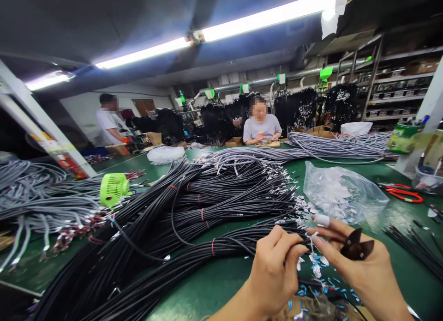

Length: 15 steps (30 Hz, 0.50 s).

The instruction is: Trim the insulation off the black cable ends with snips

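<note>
My left hand [275, 261] is closed, pinching a black cable [304, 242] close to its end. My right hand [372, 272] meets it there, thumb and forefinger at the cable's pale stripped tip [313, 235]. A white wrap [321, 220] covers one of its fingertips. Dark wire cutters [357, 247] sit tucked in the right palm, blades pointing up and handles hidden by the hand. Left of my hands lie bundles of black cables [221, 249] tied with red bands, their white-tipped ends toward me. White scraps and blue bits [316, 268] are scattered beneath my fingers.
A clear plastic bag [342, 191] lies beyond my right hand, near red-handled pliers [403, 193]. Grey cables [332, 145] cross the back of the green table. A green fan [114, 189] stands left. One person [262, 127] sits opposite; another [109, 122] stands far left.
</note>
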Each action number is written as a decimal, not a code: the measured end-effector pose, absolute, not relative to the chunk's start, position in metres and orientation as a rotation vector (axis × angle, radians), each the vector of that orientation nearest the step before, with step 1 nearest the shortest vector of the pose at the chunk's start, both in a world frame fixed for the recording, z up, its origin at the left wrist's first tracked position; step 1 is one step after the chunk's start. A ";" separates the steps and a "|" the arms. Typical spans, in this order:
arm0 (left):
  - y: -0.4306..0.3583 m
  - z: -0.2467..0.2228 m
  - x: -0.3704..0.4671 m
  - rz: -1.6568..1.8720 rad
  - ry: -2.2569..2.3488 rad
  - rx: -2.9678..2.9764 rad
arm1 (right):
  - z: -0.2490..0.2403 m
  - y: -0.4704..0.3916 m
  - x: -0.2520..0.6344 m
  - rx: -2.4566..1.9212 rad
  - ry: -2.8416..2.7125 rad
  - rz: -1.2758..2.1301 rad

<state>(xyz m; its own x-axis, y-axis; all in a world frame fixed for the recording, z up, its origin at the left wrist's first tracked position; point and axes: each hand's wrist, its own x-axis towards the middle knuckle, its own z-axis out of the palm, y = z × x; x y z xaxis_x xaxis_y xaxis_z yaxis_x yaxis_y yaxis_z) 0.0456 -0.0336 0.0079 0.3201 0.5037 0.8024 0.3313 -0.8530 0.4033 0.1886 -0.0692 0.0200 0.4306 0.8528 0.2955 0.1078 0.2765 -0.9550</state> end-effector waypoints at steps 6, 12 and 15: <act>-0.035 0.009 0.044 1.433 0.807 2.290 | 0.020 -0.070 0.188 -1.163 -1.010 0.699; -0.035 0.015 0.043 1.350 0.846 2.203 | 0.017 -0.068 0.189 -1.140 -1.051 0.668; -0.035 0.015 0.044 1.406 0.845 2.195 | 0.019 -0.068 0.187 -1.181 -1.043 0.618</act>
